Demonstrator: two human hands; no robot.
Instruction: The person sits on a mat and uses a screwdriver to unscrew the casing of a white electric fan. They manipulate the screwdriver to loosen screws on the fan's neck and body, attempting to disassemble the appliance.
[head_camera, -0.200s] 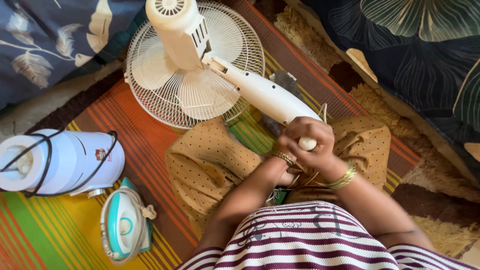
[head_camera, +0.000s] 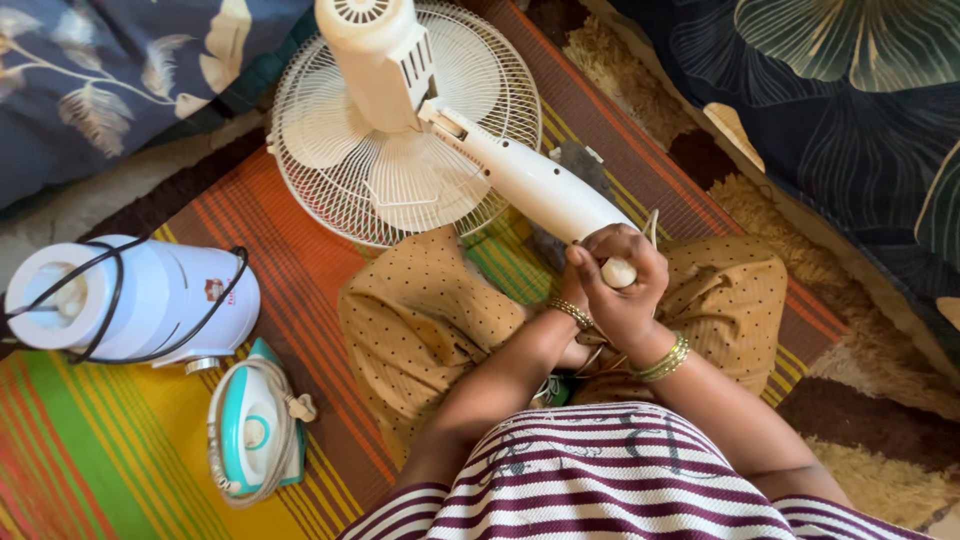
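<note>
A: Head view showed the right hand (head_camera: 625, 285) closed around the near end of the white fan's pole (head_camera: 535, 185), over the lap; the left hand (head_camera: 578, 290) was pressed against it, grip hidden.

B: And farther off?

A: The fan's grille (head_camera: 330, 150) lay on the striped mat (head_camera: 290, 260), iron (head_camera: 250, 430) and white appliance (head_camera: 140, 300) to the left.

B: Risk?

A: If that grip slipped, the heavy motor head (head_camera: 385, 60) might have tipped the fan over.
</note>
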